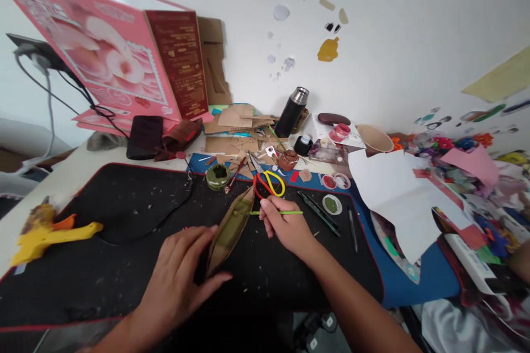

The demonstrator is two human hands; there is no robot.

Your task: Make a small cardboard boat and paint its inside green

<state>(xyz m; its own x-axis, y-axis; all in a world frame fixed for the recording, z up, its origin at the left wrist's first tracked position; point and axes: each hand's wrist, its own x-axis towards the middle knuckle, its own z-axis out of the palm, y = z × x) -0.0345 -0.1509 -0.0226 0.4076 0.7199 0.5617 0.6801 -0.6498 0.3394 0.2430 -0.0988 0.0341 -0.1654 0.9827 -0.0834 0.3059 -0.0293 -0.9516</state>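
Note:
A boat-shaped cardboard piece point(228, 234), with brown edges and green paint inside, lies slanted on the black mat in front of me. My left hand point(182, 265) holds its near end, fingers along the left side and thumb around the lower tip. In my right hand point(284, 222) a thin green-handled paintbrush point(292, 212) is pinched, its tip touching the painted inside. Just beyond are scissors point(269, 183) with red and yellow handles and an open jar of green paint point(217, 175). A lid with green paint point(332, 204) lies to the right.
A yellow glue gun point(53, 233) rests at the left, its cord crossing the mat point(136, 276). Cardboard scraps point(227, 145), a black thermos point(292, 111) and a brown paint jar point(288, 160) stand at the back. White paper sheets point(393, 193) lie right; a pink box point(120, 60) rises back left.

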